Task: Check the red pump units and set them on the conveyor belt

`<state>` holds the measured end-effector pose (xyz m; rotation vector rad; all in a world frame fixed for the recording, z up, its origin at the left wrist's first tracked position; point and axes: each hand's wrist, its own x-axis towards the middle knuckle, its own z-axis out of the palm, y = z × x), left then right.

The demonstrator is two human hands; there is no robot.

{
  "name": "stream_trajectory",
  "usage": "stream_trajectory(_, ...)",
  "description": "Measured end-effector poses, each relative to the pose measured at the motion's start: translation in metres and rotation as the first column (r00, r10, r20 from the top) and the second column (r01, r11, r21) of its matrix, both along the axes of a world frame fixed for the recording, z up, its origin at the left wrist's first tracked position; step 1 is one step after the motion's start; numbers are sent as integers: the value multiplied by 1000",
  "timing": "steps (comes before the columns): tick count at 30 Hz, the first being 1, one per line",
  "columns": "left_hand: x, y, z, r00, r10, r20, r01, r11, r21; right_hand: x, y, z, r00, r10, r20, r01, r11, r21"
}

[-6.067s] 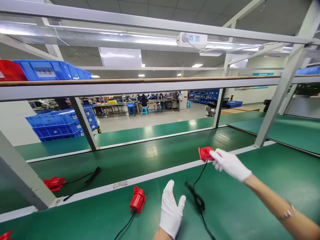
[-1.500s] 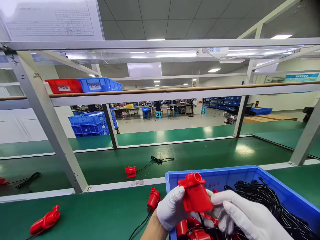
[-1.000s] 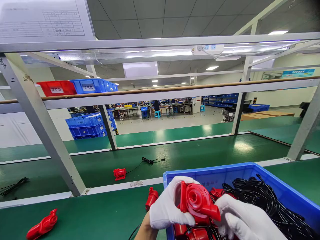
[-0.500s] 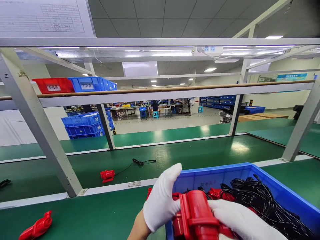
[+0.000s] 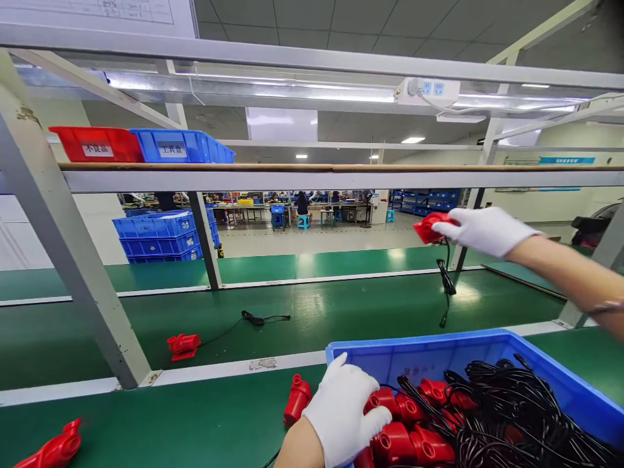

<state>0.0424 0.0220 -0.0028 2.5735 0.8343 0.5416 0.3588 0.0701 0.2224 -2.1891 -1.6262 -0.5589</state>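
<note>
Raised at the right, my white-gloved right hand (image 5: 487,231) grips a red plastic pump (image 5: 431,227). Its black cable (image 5: 446,279), bundled midway, dangles above the green bench. My left hand (image 5: 344,409), also gloved, is over the near left wall of a blue bin (image 5: 419,344), thumb and fingers apart, with nothing seen in it. Inside the bin lie several red pumps (image 5: 392,442) and a heap of black cables (image 5: 521,403). Another red pump (image 5: 297,400) stands on the green worktop just left of that hand.
A red pump (image 5: 184,346) with its cable lies on the green conveyor belt (image 5: 341,305). One more red pump (image 5: 51,448) is at the lower left. Grey frame posts (image 5: 68,227) and a shelf rail (image 5: 322,179) cross ahead. Red (image 5: 97,144) and blue (image 5: 180,146) bins sit on the shelf.
My right hand has gone from over the bin up and forward, carrying a red pump with its cable. My left hand has come off the pump and dropped lower beside the bin wall.
</note>
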Motion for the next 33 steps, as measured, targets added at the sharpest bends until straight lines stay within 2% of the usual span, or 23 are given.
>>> stream_trajectory(2, -1, 2, -2, 1000, -6, 15, 6, 1000, -27, -17, 34, -29, 999, 40, 25, -34, 975, -218)
stream_trajectory(5, 0, 6, -6, 999, -16, 33, 18, 999, -40, -49, 71, -90, 997, 70, 10, -57, 882, -468)
stream_trajectory(8, 2, 10, -10, 999, -24, 38, 25, 999, -35, -75, 87, -145, 994, 109, -13, -97, 809, -579)
stream_trajectory(10, 2, 12, -12, 999, -33, 33, 34, 999, -42, -84, 92, -166, 990, 141, -27, -127, 776, -618)
stream_trajectory(12, 0, 13, -11, 998, -39, 45, 42, 998, -55, -84, 97, -175, 984, 175, -39, -158, 747, -645)
stream_trajectory(16, -2, 18, -10, 979, 32, 201, -11, 994, -107, -75, 91, -169, 961, 272, -47, -237, 726, -645)
stream_trajectory(19, 0, 26, -10, 871, 223, 439, -113, 959, -261, -77, 56, -168, 913, 406, -39, -350, 730, -586)
stream_trajectory(22, 2, 30, -8, 738, 350, 577, -125, 911, -393, -96, 2, -187, 820, 568, -64, -501, 660, -559)
stream_trajectory(25, 2, 27, -2, 715, 339, 612, -78, 908, -411, -124, -39, -220, 743, 661, -104, -592, 576, -564)
stream_trajectory(28, 2, 17, 6, 705, 304, 641, -24, 913, -407, -147, -48, -246, 741, 662, -113, -597, 572, -562)
stream_trajectory(30, 1, 9, 13, 699, 276, 659, 23, 913, -407, -154, -42, -249, 758, 643, -113, -588, 597, -546)
stream_trajectory(33, -3, -3, 24, 694, 203, 690, 159, 893, -422, -147, -34, -227, 777, 615, -139, -596, 644, -480)
